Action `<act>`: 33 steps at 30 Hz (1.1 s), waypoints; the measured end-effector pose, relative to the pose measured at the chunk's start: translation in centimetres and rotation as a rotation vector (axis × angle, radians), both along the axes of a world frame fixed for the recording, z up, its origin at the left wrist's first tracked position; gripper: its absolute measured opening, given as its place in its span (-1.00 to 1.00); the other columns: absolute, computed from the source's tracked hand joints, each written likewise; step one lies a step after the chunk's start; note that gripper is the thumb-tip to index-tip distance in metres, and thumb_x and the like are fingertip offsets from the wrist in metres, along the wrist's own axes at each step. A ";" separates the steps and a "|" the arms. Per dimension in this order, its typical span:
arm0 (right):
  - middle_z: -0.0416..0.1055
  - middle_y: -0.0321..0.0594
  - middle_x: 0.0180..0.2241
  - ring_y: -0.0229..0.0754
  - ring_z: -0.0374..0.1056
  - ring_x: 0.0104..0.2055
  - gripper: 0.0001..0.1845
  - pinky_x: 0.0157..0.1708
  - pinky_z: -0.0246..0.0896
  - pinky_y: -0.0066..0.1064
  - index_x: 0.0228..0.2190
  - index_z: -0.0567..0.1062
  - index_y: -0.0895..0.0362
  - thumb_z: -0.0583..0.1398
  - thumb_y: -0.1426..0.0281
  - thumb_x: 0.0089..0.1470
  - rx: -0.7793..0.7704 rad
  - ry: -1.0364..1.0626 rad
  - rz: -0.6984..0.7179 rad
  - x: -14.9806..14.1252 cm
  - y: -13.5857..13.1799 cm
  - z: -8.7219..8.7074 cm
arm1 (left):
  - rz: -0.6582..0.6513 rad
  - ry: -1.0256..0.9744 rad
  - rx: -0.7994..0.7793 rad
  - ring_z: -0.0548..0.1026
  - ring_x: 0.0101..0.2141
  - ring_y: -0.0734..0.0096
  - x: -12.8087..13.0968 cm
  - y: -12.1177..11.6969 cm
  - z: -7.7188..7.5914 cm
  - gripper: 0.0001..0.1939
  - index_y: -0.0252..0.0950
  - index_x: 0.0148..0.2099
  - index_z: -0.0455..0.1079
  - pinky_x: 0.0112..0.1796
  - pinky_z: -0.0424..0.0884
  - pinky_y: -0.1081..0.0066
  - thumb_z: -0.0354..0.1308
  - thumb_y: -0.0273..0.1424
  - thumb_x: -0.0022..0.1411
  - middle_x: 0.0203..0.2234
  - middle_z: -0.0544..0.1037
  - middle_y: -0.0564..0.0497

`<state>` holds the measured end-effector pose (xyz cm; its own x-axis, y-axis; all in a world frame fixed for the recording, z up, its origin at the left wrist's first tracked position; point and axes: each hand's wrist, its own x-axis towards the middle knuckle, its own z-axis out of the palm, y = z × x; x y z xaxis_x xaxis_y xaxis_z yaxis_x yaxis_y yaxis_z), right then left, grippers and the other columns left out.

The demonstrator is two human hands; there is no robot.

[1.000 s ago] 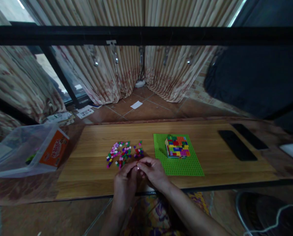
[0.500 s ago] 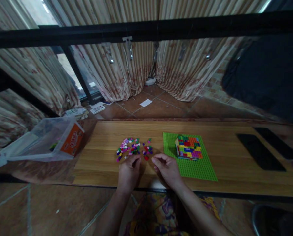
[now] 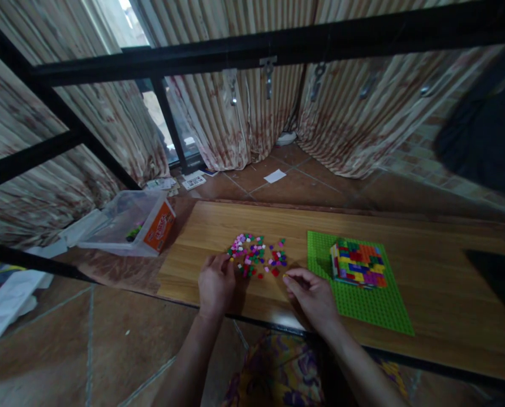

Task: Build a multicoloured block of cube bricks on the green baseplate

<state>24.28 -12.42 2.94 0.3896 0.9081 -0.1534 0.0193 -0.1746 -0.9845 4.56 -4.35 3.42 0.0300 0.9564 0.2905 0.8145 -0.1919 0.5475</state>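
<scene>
My left hand (image 3: 216, 282) is at the left edge of a pile of small loose toy bricks (image 3: 252, 257), its thumb and fingers drawn together. A yellow brick (image 3: 231, 259) shows right at these fingertips; whether it is gripped is unclear. To the right of the pile, my right hand (image 3: 314, 294) pinches a tiny yellowish brick (image 3: 285, 276) between thumb and forefinger. Beyond that hand lies a green studded baseplate (image 3: 375, 311), bearing a boxy multicoloured brick build (image 3: 358, 263). Pink, purple, white, green and red pieces make up the pile.
A clear plastic bin (image 3: 120, 223) with an orange label stands left of the wooden table (image 3: 201, 226). A dark flat slab (image 3: 496, 282) lies at the table's right. A black metal bar (image 3: 244, 51) crosses above, with striped curtains (image 3: 244, 124) behind.
The view has swung left, so the table appears further right. My left hand has moved to the pile's left edge, and my two hands are further apart.
</scene>
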 end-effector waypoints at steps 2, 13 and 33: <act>0.40 -0.30 -0.63 -0.24 0.28 -0.57 -0.62 -0.56 0.18 -0.42 -0.46 0.56 0.13 0.32 0.05 -0.13 0.005 0.013 -0.010 -0.1 0.0 0.1 | -0.006 0.060 -0.008 0.50 -0.32 0.31 0.0 0.4 0.0 -0.80 -0.27 -0.21 0.50 -0.26 0.41 0.38 0.06 -0.39 0.20 -0.33 0.54 -0.08; 0.49 -0.30 -0.51 -0.32 0.37 -0.53 -0.58 -0.52 0.32 -0.49 -0.41 0.56 0.13 0.49 0.24 -0.36 -0.040 0.644 -0.124 0.1 -0.8 2.4 | -0.119 -0.316 -0.050 0.51 -0.24 0.31 3.8 -3.1 1.8 -0.75 -0.22 -0.08 0.48 -0.24 0.44 0.39 0.05 -0.35 0.25 -0.19 0.55 -0.09; 0.39 -0.37 -0.57 -0.35 0.22 -0.55 -0.70 -0.54 0.13 -0.51 -0.43 0.57 0.09 0.42 0.19 -0.22 0.136 0.678 -0.253 4.2 -6.3 3.2 | -0.644 -0.462 -0.295 0.50 -0.30 0.44 13.3 -8.2 4.9 -0.86 -0.21 -0.24 0.50 -0.25 0.41 0.49 0.11 -0.40 0.23 -0.36 0.55 0.04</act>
